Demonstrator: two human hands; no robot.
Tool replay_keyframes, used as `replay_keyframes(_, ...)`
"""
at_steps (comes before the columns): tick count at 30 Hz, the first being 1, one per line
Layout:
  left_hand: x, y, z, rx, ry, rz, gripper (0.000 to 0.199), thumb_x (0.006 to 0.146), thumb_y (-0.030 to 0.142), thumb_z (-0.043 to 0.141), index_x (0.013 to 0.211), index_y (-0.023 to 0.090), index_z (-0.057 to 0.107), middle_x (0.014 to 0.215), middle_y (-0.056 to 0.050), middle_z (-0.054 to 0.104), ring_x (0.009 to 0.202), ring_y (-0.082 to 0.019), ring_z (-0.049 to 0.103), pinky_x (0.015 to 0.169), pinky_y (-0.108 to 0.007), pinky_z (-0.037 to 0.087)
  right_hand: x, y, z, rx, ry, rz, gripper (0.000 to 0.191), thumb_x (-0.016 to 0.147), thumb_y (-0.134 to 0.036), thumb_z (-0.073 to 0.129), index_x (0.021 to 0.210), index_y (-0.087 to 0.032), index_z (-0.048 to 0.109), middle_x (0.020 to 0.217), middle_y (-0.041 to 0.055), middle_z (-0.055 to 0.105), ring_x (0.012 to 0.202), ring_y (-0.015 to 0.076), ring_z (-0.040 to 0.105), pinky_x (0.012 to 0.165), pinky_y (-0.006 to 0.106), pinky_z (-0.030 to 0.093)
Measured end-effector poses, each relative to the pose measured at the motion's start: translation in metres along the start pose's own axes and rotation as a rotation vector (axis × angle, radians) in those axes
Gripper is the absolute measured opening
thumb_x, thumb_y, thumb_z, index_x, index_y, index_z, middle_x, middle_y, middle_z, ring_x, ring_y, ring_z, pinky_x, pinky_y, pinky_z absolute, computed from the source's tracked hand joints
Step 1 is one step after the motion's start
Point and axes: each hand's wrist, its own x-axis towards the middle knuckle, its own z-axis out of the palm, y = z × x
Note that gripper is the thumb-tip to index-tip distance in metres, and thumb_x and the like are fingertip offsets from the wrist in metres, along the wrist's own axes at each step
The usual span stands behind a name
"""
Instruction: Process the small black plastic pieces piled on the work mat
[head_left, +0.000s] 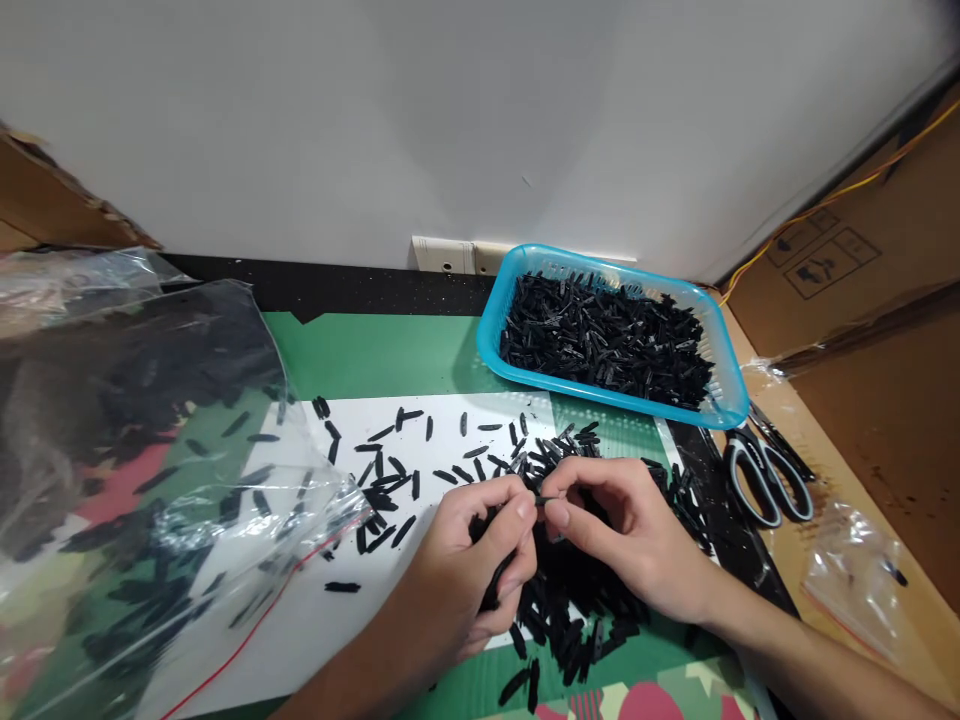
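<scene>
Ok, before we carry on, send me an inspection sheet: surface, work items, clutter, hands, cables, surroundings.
Surface: white sheet over a green mat.
Work items: loose black pieces strewn and heaped about the hands; many more in the blue basket and the large clear bag at left.
Clutter: scissors and a small clear bag at right.
Hands: left hand curled around several pieces; right hand meets its fingertips at a thin dark piece.
Cables: yellow cable by the right-hand cardboard box; none seen at the hands.
Surroundings: pale wall with sockets behind the mat.
</scene>
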Motion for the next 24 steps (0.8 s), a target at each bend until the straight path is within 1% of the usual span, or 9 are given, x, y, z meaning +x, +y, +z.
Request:
replay_keyframes(3, 0.0010, -0.0016, -0.0013, 0.006, 0.006, 0.007, 0.048, 0.098, 0.055, 0.071, 0.071, 0.022, 0.049, 0.053, 0.009, 0.045, 0.029, -0.003, 0.027, 0.026, -0.013, 0.020, -0.0003, 0.0003, 0.0022, -0.024, -0.006, 0.030, 0.024, 0.104, -0.034, 0.064, 0.088, -0.019, 0.071, 0.075, -0.0004, 0.064, 0.070, 0.0152, 0.055, 0.065, 0.028, 0.044)
replay_keyframes(7, 0.0023, -0.0022, -0.0013, 0.012, 0.014, 0.008, 0.049, 0.099, 0.055, 0.070, 0.070, 0.022, 0.048, 0.054, 0.009, 0.046, 0.029, -0.003, 0.028, 0.026, -0.013, 0.020, 0.0007, 0.0001, 0.0048, -0.065, 0.028, 0.001, 0.016, 0.099, -0.029, 0.067, 0.086, -0.020, 0.069, 0.071, -0.0029, 0.058, 0.067, 0.0139, 0.051, 0.062, 0.026, 0.043)
replay_keyframes(10, 0.0021, -0.0011, -0.0009, 0.008, 0.022, 0.001, 0.050, 0.097, 0.056, 0.073, 0.070, 0.022, 0.047, 0.052, 0.009, 0.046, 0.028, -0.003, 0.028, 0.026, -0.012, 0.021, 0.0021, -0.0017, 0.0055, -0.097, 0.047, -0.024, 0.011, 0.095, -0.026, 0.068, 0.086, -0.020, 0.069, 0.071, -0.0036, 0.057, 0.066, 0.0133, 0.051, 0.062, 0.025, 0.045)
replay_keyframes(15, 0.0030, -0.0017, -0.0025, -0.012, 0.013, 0.025, 0.053, 0.095, 0.061, 0.071, 0.069, 0.022, 0.047, 0.050, 0.010, 0.044, 0.027, -0.003, 0.026, 0.025, -0.012, 0.021, 0.0031, -0.0024, 0.0049, -0.107, 0.056, -0.056, 0.006, 0.096, -0.023, 0.067, 0.091, -0.020, 0.069, 0.074, -0.0037, 0.060, 0.069, 0.0131, 0.055, 0.064, 0.025, 0.046)
replay_keyframes(19, 0.0038, -0.0027, -0.0038, -0.047, 0.027, 0.029, 0.053, 0.095, 0.061, 0.071, 0.069, 0.022, 0.048, 0.051, 0.009, 0.044, 0.027, -0.003, 0.026, 0.024, -0.013, 0.020, 0.0032, -0.0004, 0.0024, -0.113, 0.071, -0.074, 0.005, 0.099, -0.023, 0.068, 0.099, -0.020, 0.072, 0.081, -0.0021, 0.067, 0.074, 0.0135, 0.059, 0.069, 0.026, 0.047)
replay_keyframes(24, 0.0032, -0.0026, -0.0045, -0.056, 0.027, 0.011, 0.053, 0.095, 0.063, 0.071, 0.070, 0.022, 0.048, 0.053, 0.009, 0.046, 0.028, -0.003, 0.025, 0.023, -0.012, 0.020, 0.0032, 0.0008, 0.0009, -0.178, 0.102, -0.128, 0.007, 0.100, -0.022, 0.068, 0.098, -0.019, 0.074, 0.085, -0.0001, 0.072, 0.079, 0.0152, 0.063, 0.074, 0.028, 0.049)
